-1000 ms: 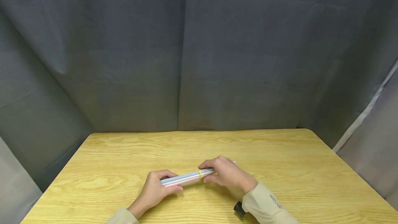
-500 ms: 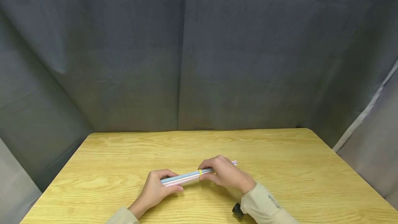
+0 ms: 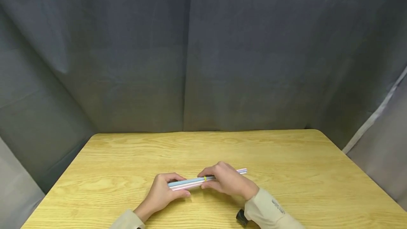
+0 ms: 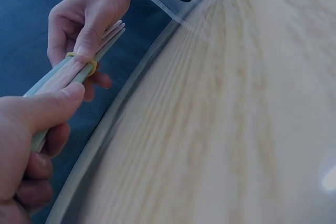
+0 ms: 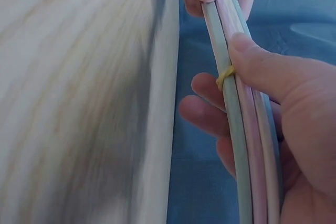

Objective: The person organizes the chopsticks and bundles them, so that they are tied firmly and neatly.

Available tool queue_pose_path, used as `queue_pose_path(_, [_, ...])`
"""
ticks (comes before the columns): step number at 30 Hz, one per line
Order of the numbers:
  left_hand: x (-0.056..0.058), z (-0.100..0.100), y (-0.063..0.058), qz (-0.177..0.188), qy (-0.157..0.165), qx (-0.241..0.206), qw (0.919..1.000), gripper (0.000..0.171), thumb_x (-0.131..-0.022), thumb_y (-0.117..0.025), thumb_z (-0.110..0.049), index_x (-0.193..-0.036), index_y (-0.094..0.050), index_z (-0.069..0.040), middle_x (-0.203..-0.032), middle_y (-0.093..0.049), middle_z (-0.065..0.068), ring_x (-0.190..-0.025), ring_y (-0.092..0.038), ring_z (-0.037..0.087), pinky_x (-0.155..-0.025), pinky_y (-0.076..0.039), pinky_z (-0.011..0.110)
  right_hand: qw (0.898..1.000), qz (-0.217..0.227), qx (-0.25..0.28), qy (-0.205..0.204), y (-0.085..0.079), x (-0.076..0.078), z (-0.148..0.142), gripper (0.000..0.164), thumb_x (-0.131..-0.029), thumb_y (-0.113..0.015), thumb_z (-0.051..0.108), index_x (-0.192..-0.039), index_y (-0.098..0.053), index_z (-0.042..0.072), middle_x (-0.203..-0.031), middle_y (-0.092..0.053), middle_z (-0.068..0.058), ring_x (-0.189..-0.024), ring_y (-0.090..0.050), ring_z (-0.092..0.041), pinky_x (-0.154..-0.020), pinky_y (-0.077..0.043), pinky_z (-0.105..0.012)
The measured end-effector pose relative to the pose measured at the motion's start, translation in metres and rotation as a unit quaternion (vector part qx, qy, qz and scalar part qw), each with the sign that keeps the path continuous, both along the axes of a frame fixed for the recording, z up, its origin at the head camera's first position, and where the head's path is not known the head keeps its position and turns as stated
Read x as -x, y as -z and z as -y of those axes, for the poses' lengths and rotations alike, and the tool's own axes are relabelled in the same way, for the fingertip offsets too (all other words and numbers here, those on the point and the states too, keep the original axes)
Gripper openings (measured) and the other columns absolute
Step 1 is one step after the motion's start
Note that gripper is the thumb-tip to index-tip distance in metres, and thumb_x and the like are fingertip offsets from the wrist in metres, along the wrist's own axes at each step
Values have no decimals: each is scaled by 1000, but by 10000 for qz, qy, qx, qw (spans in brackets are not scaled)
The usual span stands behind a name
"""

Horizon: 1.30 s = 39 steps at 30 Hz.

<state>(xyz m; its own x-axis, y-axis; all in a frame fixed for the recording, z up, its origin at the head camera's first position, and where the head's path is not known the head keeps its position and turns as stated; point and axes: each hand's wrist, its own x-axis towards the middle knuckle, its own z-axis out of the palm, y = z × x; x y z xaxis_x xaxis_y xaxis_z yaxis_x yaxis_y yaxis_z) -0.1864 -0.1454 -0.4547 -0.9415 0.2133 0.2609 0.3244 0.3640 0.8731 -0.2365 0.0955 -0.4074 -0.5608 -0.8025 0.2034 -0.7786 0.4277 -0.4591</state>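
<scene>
In the head view, a bundle of pastel blue, pink and cream chopsticks is held slightly aslant above the table. A yellow rubber band is wrapped around the bundle near its middle. My left hand grips the left, thicker end between thumb and fingers. My right hand holds the bundle right of its middle. Its thumb presses on the chopsticks beside the band in the right wrist view, with its fingers behind them. The thin ends stick out past my right hand.
The wooden table lies under both hands, and its edge shows in the left wrist view. Dark grey curtains enclose the back and sides. A black object sits by the right sleeve cuff.
My right hand has shifted a little left along the bundle, its fingertips now at the band. More of the thin ends shows beyond it. My left hand keeps its grip.
</scene>
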Motion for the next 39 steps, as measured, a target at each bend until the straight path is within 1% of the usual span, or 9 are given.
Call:
queue_pose_path(3, [1,2,0,42,-80,73,9999,29,-69,-87,-21,-93,-74,-11,-95,-73,6,-82,-64,11,-71,-53,23,9998,3,-141,107,-3,2,-4,35,-86,-73,24,-117,-68,7,-103,-73,-1,-68,-57,8,-60,-46,-13])
queue_pose_path(7, [3,6,0,88,-244,183,9995,30,-69,-87,-23,-94,-74,-12,-97,-73,7,-82,-64,11,-71,-52,23,9987,18,-303,418,-4,8,-16,38,-84,-75,23,-118,-66,8,-102,-73,-1,-78,-62,3,-66,-49,-18])
queue_pose_path(12, [5,11,-1,76,-397,247,9989,32,-67,-88,-22,-93,-74,-11,-91,-71,6,-76,-61,9,-68,-52,22,9971,-159,-206,718,2,17,-32,19,-86,-73,19,-102,-66,14,-88,-70,5,-61,-51,4,-56,-44,-18])
queue_pose_path(16, [7,14,-1,7,-242,384,9990,32,-70,-87,-25,-95,-73,-11,-90,-71,5,-75,-61,7,-67,-52,22,9969,-209,-43,754,9,22,-41,10,-86,-73,20,-92,-65,18,-80,-67,9,-55,-42,3,-53,-39,-18])
queue_pose_path(21, [8,18,-4,-266,-16,859,9959,30,-74,-84,-25,-99,-72,-12,-95,-73,5,-80,-65,7,-69,-52,22,9982,253,48,549,15,25,-46,11,-88,-70,20,-92,-61,16,-80,-64,9,-57,-42,3,-54,-40,-18])
queue_pose_path(25, [9,21,-7,-577,-57,1251,9905,25,-75,-83,-16,-98,-72,-14,-96,-73,3,-82,-67,10,-71,-52,22,9966,603,78,549,18,27,-49,12,-90,-69,18,-93,-58,16,-81,-63,10,-59,-43,2,-56,-42,-18])
queue_pose_path(28, [10,22,-7,-764,-93,1485,9859,25,-77,-81,-9,-99,-71,-14,-97,-73,3,-85,-67,13,-72,-53,24,9959,694,100,575,22,30,-51,13,-90,-69,17,-94,-57,16,-82,-62,9,-64,-46,1,-60,-44,-19])
queue_pose_path(33, [13,23,-7,-889,-57,1542,9840,27,-78,-79,-5,-102,-69,-10,-102,-72,5,-91,-68,19,-77,-54,30,9947,849,217,534,26,33,-55,12,-89,-69,12,-95,-58,13,-83,-60,7,-68,-48,-1,-63,-45,-21])
queue_pose_path(39, [13,27,-4,-687,-95,1425,9874,28,-76,-81,-10,-101,-69,-12,-101,-71,3,-92,-67,16,-79,-53,27,9922,1107,279,499,32,38,-57,12,-88,-69,8,-97,-61,12,-86,-63,5,-74,-53,0,-68,-48,-22])
